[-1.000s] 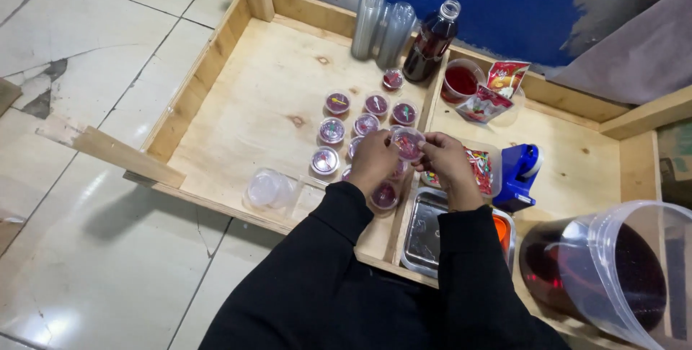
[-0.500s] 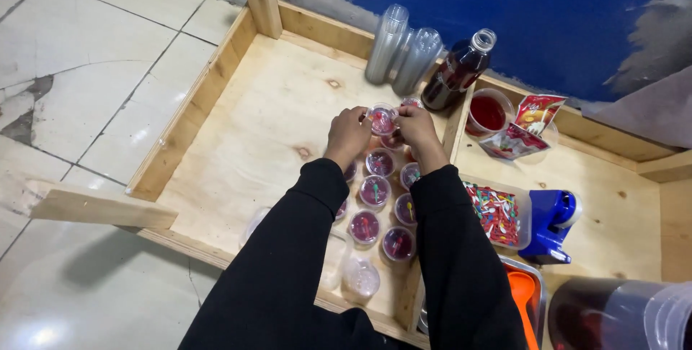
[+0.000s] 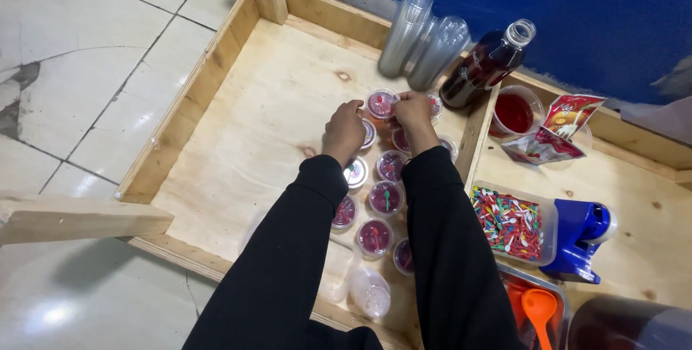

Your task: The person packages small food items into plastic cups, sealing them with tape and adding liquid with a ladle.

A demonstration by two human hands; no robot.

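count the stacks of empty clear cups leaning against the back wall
2. One stack of clear cups leans at the back rail of the wooden tray; the second stack lies right beside it, next to the dark bottle. None seem hidden.

We find the small cup point(image 3: 380, 103) at the far end of the filled cups point(image 3: 386, 198) on the worktop point(image 3: 252, 141), between our left hand point(image 3: 344, 130) and right hand point(image 3: 414, 111). Stacked lids point(image 3: 422, 40) lie behind it; the bottle point(image 3: 486, 65) lies to their right.
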